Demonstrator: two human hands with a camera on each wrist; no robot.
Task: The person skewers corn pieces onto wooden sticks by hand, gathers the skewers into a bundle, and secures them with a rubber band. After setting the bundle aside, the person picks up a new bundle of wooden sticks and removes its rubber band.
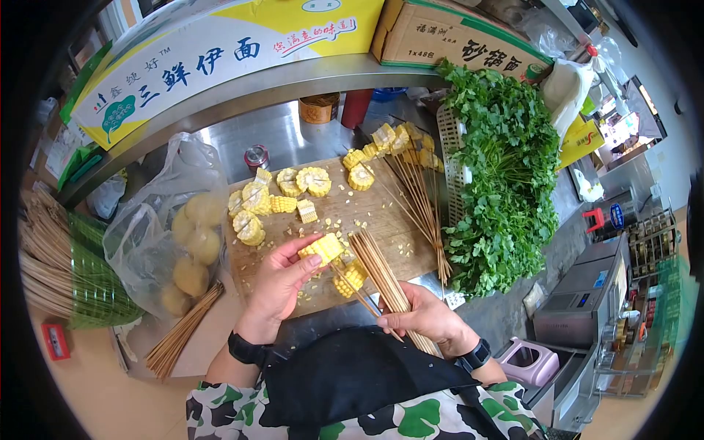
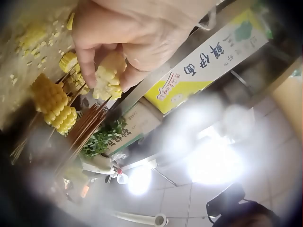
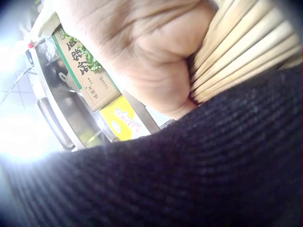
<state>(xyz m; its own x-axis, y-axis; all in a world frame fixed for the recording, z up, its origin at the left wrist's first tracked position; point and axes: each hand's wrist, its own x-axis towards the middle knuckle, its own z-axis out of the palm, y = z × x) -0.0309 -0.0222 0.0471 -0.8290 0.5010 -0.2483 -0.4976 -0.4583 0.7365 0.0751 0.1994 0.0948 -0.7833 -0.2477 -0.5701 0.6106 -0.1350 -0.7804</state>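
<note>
In the head view the left hand (image 1: 282, 276) pinches a corn piece (image 1: 321, 249) between thumb and fingers; the left wrist view shows this corn piece (image 2: 109, 78) in the left hand (image 2: 130, 40) too. The right hand (image 1: 425, 318) grips a bundle of wooden skewers (image 1: 381, 275) and holds one separate skewer (image 1: 367, 304) slanting up to the held corn. Another corn piece (image 1: 350, 279) is just beyond that skewer. In the right wrist view the right hand (image 3: 142, 52) is round the skewers (image 3: 241, 42); its fingertips are hidden.
Cut corn (image 1: 255, 198) lies on the wooden board (image 1: 330, 213), with skewered corn (image 1: 402, 139) at its back right. Leafy greens (image 1: 506, 169) fill a white basket (image 1: 453, 161) at right. A bag of yellow-skinned produce (image 1: 192, 249) and loose skewers (image 1: 183, 331) lie left. Boxes (image 1: 220, 59) stand behind.
</note>
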